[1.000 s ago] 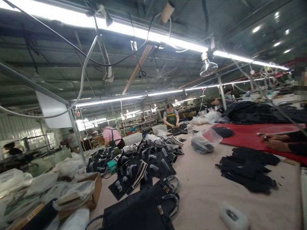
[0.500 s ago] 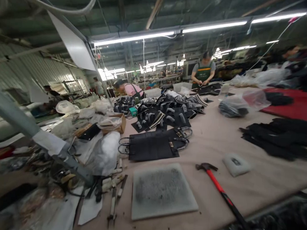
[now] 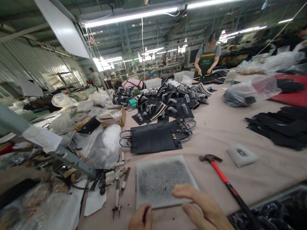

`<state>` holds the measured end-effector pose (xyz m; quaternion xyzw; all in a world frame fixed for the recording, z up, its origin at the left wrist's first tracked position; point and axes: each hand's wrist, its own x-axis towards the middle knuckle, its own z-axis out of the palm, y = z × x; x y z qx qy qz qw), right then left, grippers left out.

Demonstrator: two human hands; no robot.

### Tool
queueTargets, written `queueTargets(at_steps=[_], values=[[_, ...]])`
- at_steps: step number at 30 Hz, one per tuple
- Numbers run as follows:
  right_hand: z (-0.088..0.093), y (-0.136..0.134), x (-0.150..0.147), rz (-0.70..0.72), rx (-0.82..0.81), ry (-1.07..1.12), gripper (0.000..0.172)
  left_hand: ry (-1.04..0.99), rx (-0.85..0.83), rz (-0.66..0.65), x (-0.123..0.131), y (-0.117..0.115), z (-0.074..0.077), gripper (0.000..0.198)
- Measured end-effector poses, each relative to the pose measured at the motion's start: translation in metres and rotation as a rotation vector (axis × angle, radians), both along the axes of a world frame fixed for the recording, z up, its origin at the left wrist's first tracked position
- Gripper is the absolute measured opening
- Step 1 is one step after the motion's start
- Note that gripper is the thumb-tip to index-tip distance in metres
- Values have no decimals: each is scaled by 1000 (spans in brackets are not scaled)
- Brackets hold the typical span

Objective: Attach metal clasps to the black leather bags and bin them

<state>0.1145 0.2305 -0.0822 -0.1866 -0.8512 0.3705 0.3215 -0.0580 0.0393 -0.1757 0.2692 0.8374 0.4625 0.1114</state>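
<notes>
My right hand [image 3: 205, 212] reaches in from the bottom edge with its fingers stretched out, lying on the near edge of a grey speckled pad [image 3: 163, 178] on the beige table [image 3: 219, 131]. Left of it, my left hand [image 3: 141, 223] is curled closed just before the pad; what it holds, if anything, I cannot make out. A hammer [image 3: 224, 179] with a red and black handle lies to the right of the pad. Beyond the pad lies a flat stack of black bags [image 3: 154, 140] with metal clasps.
Pliers and small tools [image 3: 118, 191] lie left of the pad beside plastic bags [image 3: 105, 146] and clutter. A white foam block [image 3: 242, 155] and black fabric pieces [image 3: 285, 127] lie at right. A person in a green apron [image 3: 208, 56] works at the far end.
The view has swung down from the ceiling lights to the near table. Both of my hands have come into view at the bottom, by the grey pad.
</notes>
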Motion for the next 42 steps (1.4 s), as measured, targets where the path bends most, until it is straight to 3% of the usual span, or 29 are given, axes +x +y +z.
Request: queueTargets(at_steps=[3,5,6,8,10,13,16,24,27,29,32,34,36,37,39,42], values=[[-45,43,-20,-161,81,-113,35,-230,78,69,-58,42,31,23],[-81,63,-25,-260,165,-146,40,-490,207,249,-97,79,47,12],[-99,69,-26,-286,206,-157,41,-631,303,390,-116,98,52,9],[-127,73,-26,-301,291,-182,41,-716,353,480,-148,133,54,8],[-144,69,-26,-316,371,-199,42,-784,377,538,-174,160,51,11],[-153,64,-27,-349,454,-203,44,-895,393,573,-198,186,45,9],[-152,65,-28,-352,482,-211,43,-968,411,555,-204,200,44,7],[-148,67,-29,-385,507,-238,44,-971,538,426,-170,241,49,11],[-143,65,-29,-377,504,-248,45,-914,555,463,-156,262,63,14],[-138,63,-29,-369,473,-255,45,-865,592,447,-153,272,87,17],[-130,64,-28,-338,330,-236,42,-805,668,345,-162,270,141,15],[-126,66,-23,-305,162,-167,40,-774,707,256,-174,255,176,12],[-125,68,-16,-308,-36,-68,40,-732,758,119,-188,232,199,18],[-126,69,-12,-323,-128,-25,41,-727,777,76,-194,219,204,21],[-129,71,-4,-354,-276,25,42,-760,759,92,-202,194,199,23],[-128,77,-2,-383,-393,43,46,-858,590,290,-203,167,165,15]])
